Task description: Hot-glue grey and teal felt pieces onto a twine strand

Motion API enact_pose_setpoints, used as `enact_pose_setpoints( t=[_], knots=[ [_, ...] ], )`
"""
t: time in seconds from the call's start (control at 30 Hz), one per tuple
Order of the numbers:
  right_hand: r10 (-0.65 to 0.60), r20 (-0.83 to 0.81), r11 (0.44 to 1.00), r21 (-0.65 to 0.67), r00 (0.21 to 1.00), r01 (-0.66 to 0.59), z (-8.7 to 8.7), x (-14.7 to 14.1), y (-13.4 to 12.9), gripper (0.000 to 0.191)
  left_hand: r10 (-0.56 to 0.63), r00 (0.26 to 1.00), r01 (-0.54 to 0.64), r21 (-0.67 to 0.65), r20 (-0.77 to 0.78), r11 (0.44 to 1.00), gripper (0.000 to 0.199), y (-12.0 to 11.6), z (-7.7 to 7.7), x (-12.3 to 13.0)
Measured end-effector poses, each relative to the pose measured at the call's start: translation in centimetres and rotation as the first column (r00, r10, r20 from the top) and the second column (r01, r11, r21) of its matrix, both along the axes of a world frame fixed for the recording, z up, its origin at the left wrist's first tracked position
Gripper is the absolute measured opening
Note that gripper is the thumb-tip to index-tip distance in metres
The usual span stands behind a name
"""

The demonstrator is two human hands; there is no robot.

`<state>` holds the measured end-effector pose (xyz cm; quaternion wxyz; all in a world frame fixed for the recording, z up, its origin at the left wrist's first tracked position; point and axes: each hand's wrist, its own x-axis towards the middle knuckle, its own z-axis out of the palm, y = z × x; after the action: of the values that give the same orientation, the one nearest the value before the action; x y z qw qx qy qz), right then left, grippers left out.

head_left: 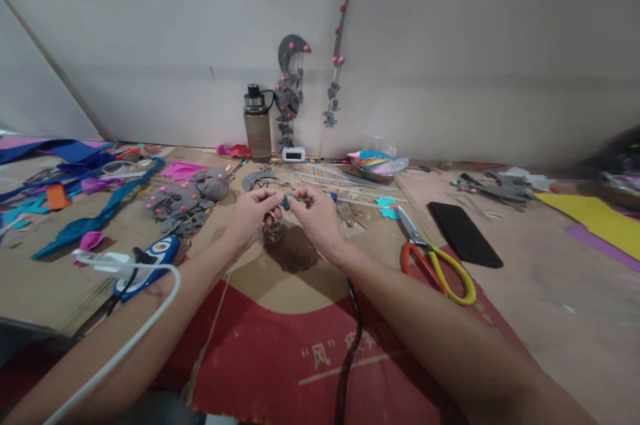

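My left hand (254, 215) and my right hand (316, 217) meet above the cardboard, fingertips almost touching. Between them is a small dark teal piece (285, 203), pinched from both sides; it is too small and too covered to name. Grey cord-like material (273, 232) sits just below the left fingers, and whether it is joined to the teal piece I cannot tell. Beyond the hands lies a grey felt crescent (256, 179). To the right of my right hand are bright turquoise felt cutouts (387, 207) and a glue-stick-like row of pale strips (345, 186).
Scissors (430, 255) with red and yellow handles lie right, beside a black phone (465, 233). Grey felt pieces with pink dots (183, 200) are piled left. A bottle (258, 128) and small white clock (293, 155) stand at the wall. A white cable (150, 318) crosses my left forearm.
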<state>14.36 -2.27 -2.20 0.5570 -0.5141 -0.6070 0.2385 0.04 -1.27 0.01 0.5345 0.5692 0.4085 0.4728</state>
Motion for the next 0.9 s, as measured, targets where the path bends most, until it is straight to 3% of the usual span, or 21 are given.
enact_pose_setpoints(
  t=[0.23,0.53,0.9],
  knots=[
    [0.005,0.019,1.0,0.002,1.0,-0.005,-0.19,-0.16,0.01,0.018,0.028,0.999,-0.028,0.013,-0.037,1.0,0.026,0.29,-0.31,-0.09],
    [0.118,-0.026,0.993,0.002,0.993,-0.118,-0.67,-0.21,0.13,0.023,0.056,0.998,-0.056,0.003,-0.014,0.998,0.022,0.8,-0.59,-0.27],
    [0.049,-0.105,0.997,-0.046,0.993,-0.054,-0.63,-0.08,0.32,0.021,0.038,0.996,-0.031,-0.082,0.079,0.996,0.027,0.16,-0.2,0.17]
  ],
)
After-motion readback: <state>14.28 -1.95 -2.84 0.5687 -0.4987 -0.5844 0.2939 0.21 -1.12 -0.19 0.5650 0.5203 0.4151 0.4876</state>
